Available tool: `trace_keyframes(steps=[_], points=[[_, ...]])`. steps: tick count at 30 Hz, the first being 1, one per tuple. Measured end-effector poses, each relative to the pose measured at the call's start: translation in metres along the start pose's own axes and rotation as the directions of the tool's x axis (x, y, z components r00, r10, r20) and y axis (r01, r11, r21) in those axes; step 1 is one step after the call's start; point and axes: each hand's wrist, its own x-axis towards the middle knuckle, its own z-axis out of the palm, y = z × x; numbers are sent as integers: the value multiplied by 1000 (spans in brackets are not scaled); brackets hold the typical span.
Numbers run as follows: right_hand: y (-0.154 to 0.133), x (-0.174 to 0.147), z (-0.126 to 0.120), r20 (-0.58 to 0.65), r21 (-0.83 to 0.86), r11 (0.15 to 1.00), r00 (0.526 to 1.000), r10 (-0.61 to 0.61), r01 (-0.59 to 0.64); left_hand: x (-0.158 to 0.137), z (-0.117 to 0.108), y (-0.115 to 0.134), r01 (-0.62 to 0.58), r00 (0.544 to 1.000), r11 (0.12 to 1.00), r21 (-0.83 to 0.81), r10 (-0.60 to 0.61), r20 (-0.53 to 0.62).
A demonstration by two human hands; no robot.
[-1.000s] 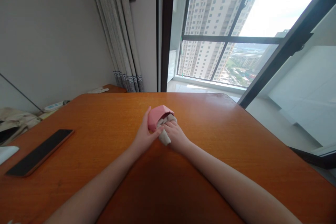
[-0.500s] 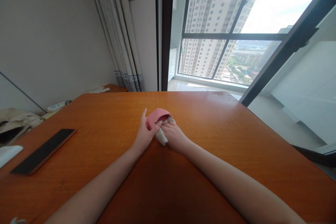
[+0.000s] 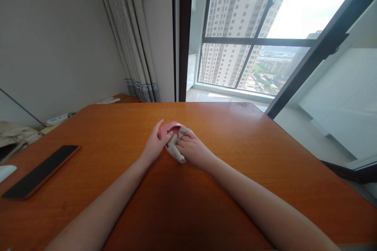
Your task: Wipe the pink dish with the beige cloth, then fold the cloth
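My left hand [image 3: 154,144] grips the near-left side of a pink, hollow, bowl-like thing [image 3: 171,126], its thumb over the rim. The pink thing is tilted with its opening toward me, above the middle of the wooden table [image 3: 212,125]. A crumpled greyish-white cloth [image 3: 176,152] is bunched at that opening and hangs down between my hands. Closed around the cloth, my right hand [image 3: 193,147] presses it against the pink thing's right side. Both hands hide part of the pink thing, so its exact kind does not show.
A long dark flat panel with a reddish edge [image 3: 41,172] lies on the table's left. A white object [image 3: 6,172] sits beside it. Past the left edge are pale fabric [image 3: 17,135] and a white power strip [image 3: 60,118]. A window [image 3: 235,62] stands beyond.
The pink thing has tipped and shifted slightly left with my left hand. More of the cloth now shows between my hands, and my right hand's grip on it has shifted.
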Motion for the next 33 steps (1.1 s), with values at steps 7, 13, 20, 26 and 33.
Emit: trace_keyframes(steps=[7, 13, 20, 26, 33], points=[[-10, -1, 9, -88, 19, 997, 993, 74, -73, -19, 23, -6, -60, 993, 985, -163, 43, -110], [-4, 1, -1, -10, 9, 999, 999, -37, 37, -6, 6, -7, -117, 993, 993, -8, 116, -26], [0, -3, 4, -77, -107, 993, 995, -62, 54, -17, 19, -14, -100, 985, 987, -127, 80, -151], [-6, 1, 2, -72, -59, 996, 995, -65, 61, -7, 6, -3, -87, 994, 996, -14, 85, -69], [-1, -2, 13, -40, -56, 998, 998, -40, 38, -1, -1, -6, -61, 996, 997, -41, 63, 64]])
